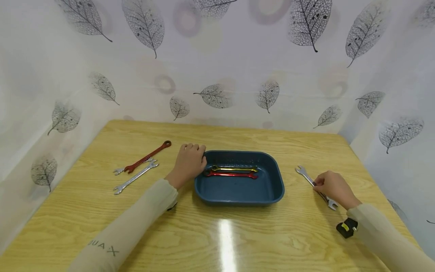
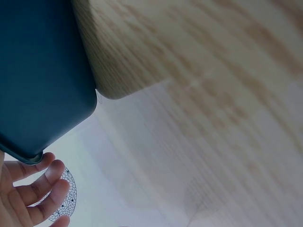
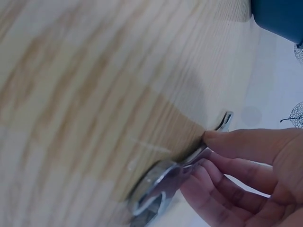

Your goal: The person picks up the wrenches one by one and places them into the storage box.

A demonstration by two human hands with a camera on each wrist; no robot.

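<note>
Leaf-print sheets wall off my wooden tabletop (image 1: 238, 234), with a dark blue tray (image 1: 272, 190) in the middle holding a yellow wrench (image 1: 234, 168) and a red wrench (image 1: 234, 174) side by side. My left hand (image 1: 188, 163) rests with curled fingers on the tray's left rim, and further left lie another red wrench (image 1: 147, 156) and two silver ones. My right hand (image 1: 334, 187) has its grip pinched on a silver wrench (image 1: 306, 176) lying flat on the tabletop right of the tray.
</note>
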